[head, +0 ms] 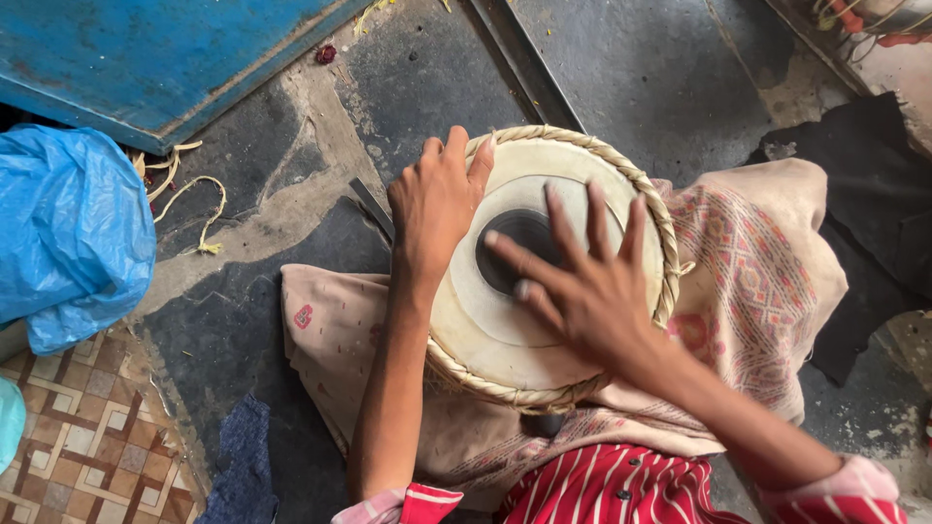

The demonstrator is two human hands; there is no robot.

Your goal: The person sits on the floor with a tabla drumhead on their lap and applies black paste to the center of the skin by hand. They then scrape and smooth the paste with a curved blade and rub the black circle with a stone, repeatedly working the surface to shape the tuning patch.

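Pale hide covers the top of the one drum (pixel 505 335) in front of me, with a single dark round patch (pixel 519 247) at its middle and a braided ring (pixel 621 170) running round the edge. The drum sits on one patterned beige cloth (pixel 757 262) spread over the grey concrete floor (pixel 621 68).

Both of my hands are on it. My left hand (pixel 437 199) curls over the far left rim, fingers bent down around the braid, gripping the edge. My right hand (pixel 582 281) lies flat on the skin with fingers spread wide, holding nothing; the fingertips reach over the dark patch. The drum lies between my forearms, close against my striped red clothing (pixel 602 485).

Off to the left I count one blue plastic bag (pixel 68 233), one blue board (pixel 155 49) above it, and a few pale cord scraps (pixel 194 199) between them. A checked mat (pixel 87 446) shows at the bottom left corner.

The drum's body is hidden below the skin and cloth. A thin dark strip (pixel 372 207) pokes out from behind my left wrist; I cannot make out what it is.
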